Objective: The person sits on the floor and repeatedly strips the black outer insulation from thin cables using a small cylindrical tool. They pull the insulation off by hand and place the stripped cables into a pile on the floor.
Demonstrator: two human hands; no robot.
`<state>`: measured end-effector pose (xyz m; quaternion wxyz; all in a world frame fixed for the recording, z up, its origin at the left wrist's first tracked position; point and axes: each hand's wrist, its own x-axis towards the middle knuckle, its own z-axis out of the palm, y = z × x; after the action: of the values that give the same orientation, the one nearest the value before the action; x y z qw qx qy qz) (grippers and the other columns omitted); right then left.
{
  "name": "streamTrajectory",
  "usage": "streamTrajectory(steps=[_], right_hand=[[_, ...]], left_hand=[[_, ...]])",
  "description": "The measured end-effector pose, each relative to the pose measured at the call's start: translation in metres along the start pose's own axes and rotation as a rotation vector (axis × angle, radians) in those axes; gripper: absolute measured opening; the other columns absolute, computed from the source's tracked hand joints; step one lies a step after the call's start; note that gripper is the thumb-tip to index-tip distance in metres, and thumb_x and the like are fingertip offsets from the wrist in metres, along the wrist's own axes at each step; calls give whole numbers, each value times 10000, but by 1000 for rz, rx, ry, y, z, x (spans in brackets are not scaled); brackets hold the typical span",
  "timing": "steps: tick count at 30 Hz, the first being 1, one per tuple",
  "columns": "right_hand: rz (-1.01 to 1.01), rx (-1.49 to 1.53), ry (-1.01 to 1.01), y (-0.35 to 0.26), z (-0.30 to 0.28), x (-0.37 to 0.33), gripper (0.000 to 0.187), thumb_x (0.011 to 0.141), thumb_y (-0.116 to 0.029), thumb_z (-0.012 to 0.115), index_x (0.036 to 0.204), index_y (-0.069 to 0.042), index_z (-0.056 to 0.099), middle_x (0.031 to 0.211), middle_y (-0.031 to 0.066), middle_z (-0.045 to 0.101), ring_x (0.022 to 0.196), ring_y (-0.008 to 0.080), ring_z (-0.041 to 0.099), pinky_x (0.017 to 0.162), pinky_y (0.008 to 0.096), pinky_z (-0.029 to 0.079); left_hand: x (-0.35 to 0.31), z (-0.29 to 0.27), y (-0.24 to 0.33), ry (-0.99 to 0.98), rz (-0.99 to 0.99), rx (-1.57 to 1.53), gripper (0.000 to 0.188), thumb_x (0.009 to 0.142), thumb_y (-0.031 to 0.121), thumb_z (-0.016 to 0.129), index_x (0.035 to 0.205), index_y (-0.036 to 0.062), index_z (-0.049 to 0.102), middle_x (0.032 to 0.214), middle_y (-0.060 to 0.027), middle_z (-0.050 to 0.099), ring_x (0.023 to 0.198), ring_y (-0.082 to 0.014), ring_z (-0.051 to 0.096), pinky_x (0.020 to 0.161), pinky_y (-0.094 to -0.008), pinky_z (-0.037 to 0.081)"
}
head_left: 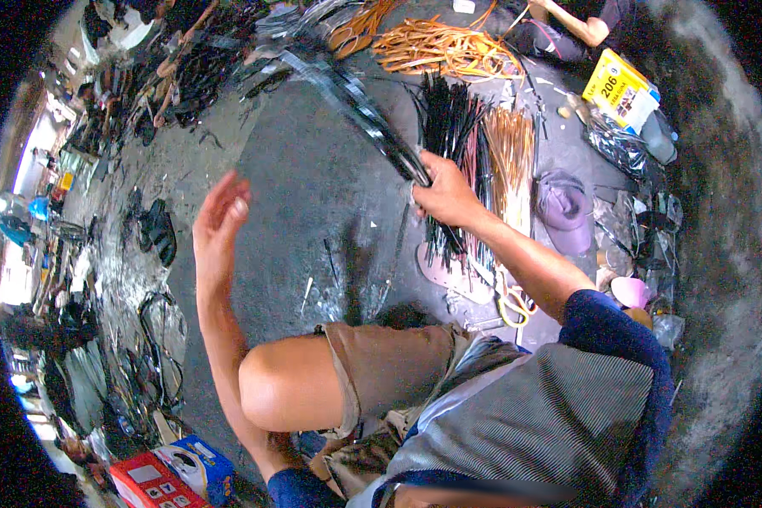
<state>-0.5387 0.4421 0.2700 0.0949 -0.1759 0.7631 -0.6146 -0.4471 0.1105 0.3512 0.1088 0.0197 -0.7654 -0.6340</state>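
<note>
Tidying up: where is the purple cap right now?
In the head view, the purple cap lies right of centre, just right of the copper-coloured strips.

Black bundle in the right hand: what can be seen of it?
The black bundle is of long, thin, glossy strips, perhaps plastic, rubber or leather. The right hand closes around its lower part; the rest slants up and left over the grey floor. Its far part is blurred, so the strips cannot be counted. The left hand is clear of it.
</note>
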Motion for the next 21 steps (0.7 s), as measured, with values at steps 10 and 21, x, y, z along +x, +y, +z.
streamTrajectory(steps=[10,21], right_hand=[[366,-739,379,180,18,10,706,749,-291,695,1265,63,370,1103,310,571,1058,427,565,906,447,477],[-373,-76,-614,108,262,-55,380,636,-243,715,909,14,656,933,203,595,931,353,578,804,427,470]], left_hand=[[-186,-96,14,-241,-575,780,679,733,56,754,1343,2,462,1286,-161,554,1125,-242,567,985,-399,451],[-308,-92,12,228,-721,556,357,767,51,659,1099,-65,597,962,-104,670,834,-178,636,742,-296,508]])
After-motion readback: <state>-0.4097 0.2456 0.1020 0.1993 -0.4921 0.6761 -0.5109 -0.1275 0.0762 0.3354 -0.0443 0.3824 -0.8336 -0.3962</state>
